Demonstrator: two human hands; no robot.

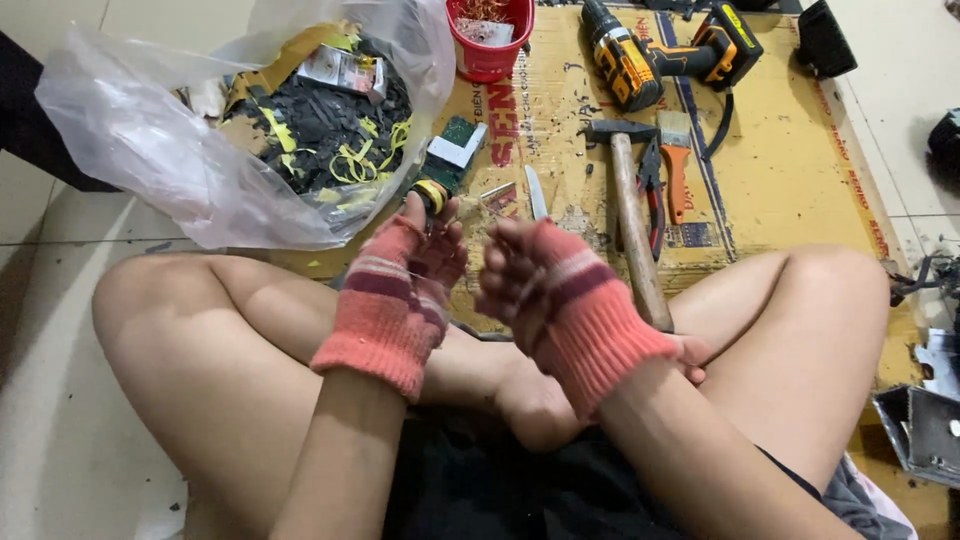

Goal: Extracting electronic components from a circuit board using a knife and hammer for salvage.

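Both my hands wear pink striped fingerless gloves and sit above my crossed legs. My left hand (405, 285) pinches a small black and yellow wound part (432, 195) at its fingertips. My right hand (545, 290) is curled close beside it, fingers bent; a thin wire seems to run between the two hands, though I cannot see it clearly. A knife blade (536, 193) lies on the cardboard just beyond my right fingers.
A clear plastic bag (150, 150) of black and yellow scraps lies at the left. On the cardboard sheet (790, 170) are a red bucket (490, 50), a cordless drill (660, 55), a hammer (630, 220), pliers (652, 195) and a brush (676, 160). Metal parts (925, 425) sit at the right.
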